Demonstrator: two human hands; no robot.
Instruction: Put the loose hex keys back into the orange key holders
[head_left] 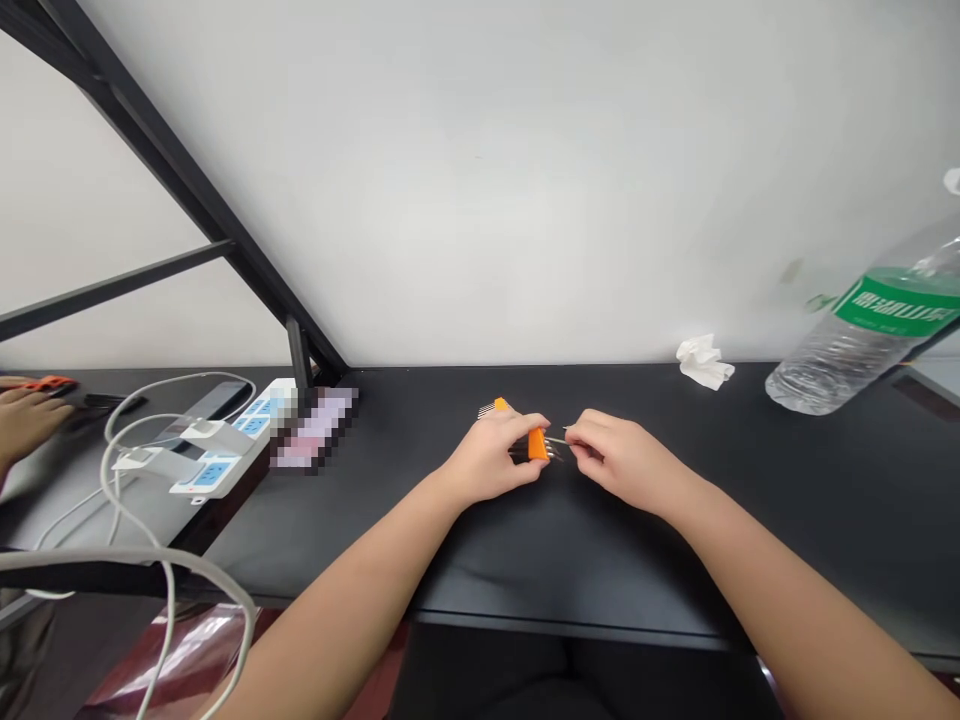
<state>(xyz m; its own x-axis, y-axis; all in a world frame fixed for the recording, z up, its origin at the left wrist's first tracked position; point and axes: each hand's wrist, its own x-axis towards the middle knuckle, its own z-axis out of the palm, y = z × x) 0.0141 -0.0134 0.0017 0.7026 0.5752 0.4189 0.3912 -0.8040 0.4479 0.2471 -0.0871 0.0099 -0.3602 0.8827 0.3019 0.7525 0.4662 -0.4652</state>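
My left hand [501, 455] is closed around an orange holder [538, 444] carrying several thin metal rods, which look like hex keys. The holder's other orange end [501, 404] shows beyond my knuckles. My palm and fingers cover its middle. Just to the right, my right hand [611, 450] pinches a thin metal rod [557, 441] between thumb and fingers. That rod reaches from the fingertips to the holder's right end; whether it is still seated in there, I cannot tell. Both hands are low over the black table [465, 560].
At left, a white power strip [225, 470] has chargers and looping white cables [105, 470], beside a phone [210, 402] and a blurred pink item [315, 428]. A crumpled tissue [703, 362] and a tilted water bottle [855, 325] are at right. Another person's hand [30, 425] is far left.
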